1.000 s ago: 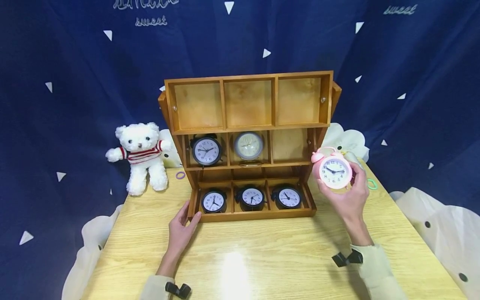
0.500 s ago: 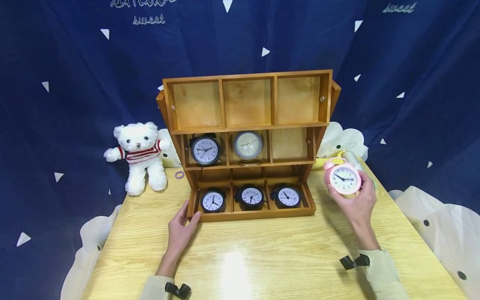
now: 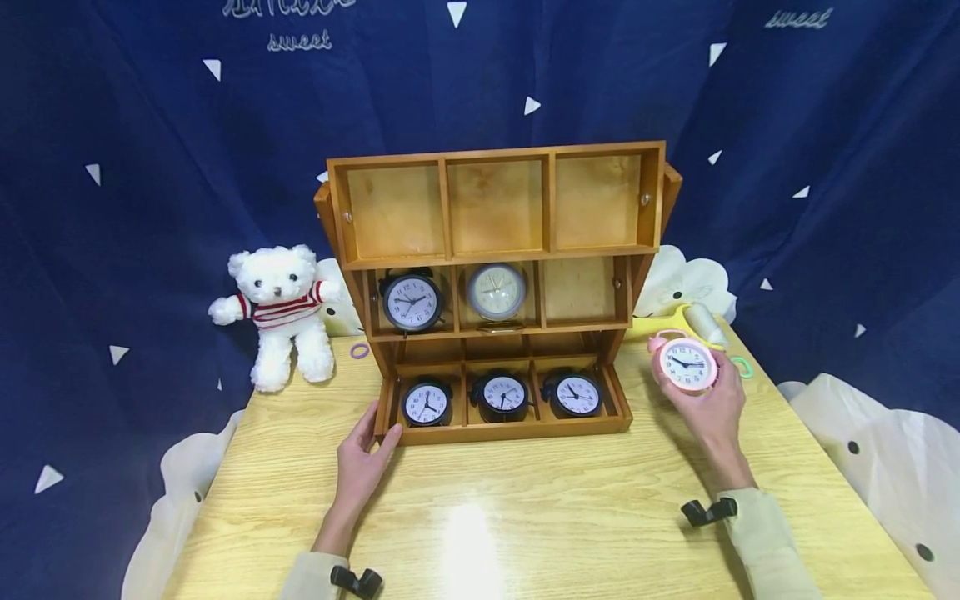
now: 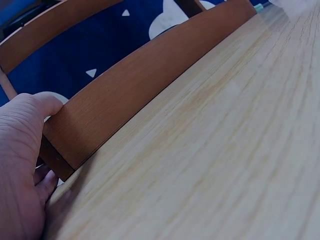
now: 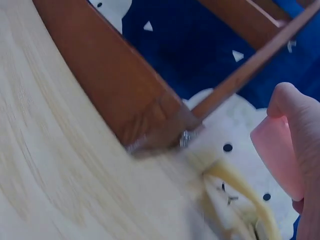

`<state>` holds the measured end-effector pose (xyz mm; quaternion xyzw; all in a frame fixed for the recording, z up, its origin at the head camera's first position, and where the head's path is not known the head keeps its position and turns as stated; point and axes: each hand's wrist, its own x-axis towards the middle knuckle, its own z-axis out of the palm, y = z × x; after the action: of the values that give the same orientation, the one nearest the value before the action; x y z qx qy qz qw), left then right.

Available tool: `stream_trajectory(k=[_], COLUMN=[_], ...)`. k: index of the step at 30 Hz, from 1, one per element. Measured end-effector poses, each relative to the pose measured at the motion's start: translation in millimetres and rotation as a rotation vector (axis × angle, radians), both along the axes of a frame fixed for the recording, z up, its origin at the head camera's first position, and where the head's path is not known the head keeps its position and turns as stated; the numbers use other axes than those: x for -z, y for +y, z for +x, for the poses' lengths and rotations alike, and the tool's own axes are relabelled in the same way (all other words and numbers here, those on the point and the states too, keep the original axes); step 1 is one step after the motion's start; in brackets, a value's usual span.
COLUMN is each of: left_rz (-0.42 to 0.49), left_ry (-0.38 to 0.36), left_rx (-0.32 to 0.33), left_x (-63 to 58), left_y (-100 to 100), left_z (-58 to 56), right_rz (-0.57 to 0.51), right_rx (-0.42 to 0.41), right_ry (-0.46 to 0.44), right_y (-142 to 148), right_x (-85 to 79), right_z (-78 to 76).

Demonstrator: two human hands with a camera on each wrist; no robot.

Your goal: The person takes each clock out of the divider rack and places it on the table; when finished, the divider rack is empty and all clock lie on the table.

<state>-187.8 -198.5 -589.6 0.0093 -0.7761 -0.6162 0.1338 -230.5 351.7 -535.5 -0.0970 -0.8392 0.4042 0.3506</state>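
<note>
In the head view my right hand (image 3: 705, 404) holds a pink twin-bell alarm clock (image 3: 687, 364), dial up, right of a wooden three-tier shelf (image 3: 510, 432). The right wrist view shows the clock's pink casing (image 5: 277, 155) beside my thumb; its dial is hidden there. My left hand (image 3: 362, 458) grips the shelf's front left corner, thumb over the front board (image 4: 120, 95), fingers at the side. Three black clocks sit in the bottom tier, one being the middle clock (image 3: 504, 394). The middle tier holds a black clock (image 3: 412, 301) and a pale grey clock (image 3: 496, 292).
A white teddy bear (image 3: 281, 317) in a striped shirt sits at the back left, near a purple ring (image 3: 360, 351). Behind my right hand lie a yellow-handled thing (image 3: 663, 323) with a white roll (image 3: 705, 323) and a green ring (image 3: 742, 367). A blue curtain (image 3: 480, 75) hangs behind.
My right hand has carried the pink alarm clock to the right, away from the shelf, then slightly lower. My left hand stays at the shelf's corner.
</note>
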Motion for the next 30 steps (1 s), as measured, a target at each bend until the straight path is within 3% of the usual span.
stream_trajectory(k=[7,13,20,30], left_rz=[0.002,-0.016,0.000,0.033], left_ry=[0.006,0.009,0.009,0.029], left_rx=[0.001,-0.006,-0.004,0.014], left_x=[-2.1,-1.4,-1.9,0.3], left_y=[1,0,1,0], left_z=[1.5,1.8,0.9,-0.3], right_rz=[-0.004,0.044,0.101,0.030], right_rx=[0.009,0.026,0.010,0.027], right_ry=[-0.148,-0.178,-0.242,-0.345], right_y=[20,40,55,66], right_x=[16.1,29.8,33.6,35.5], right_z=[-7.4,-12.5,-13.9,-8.4])
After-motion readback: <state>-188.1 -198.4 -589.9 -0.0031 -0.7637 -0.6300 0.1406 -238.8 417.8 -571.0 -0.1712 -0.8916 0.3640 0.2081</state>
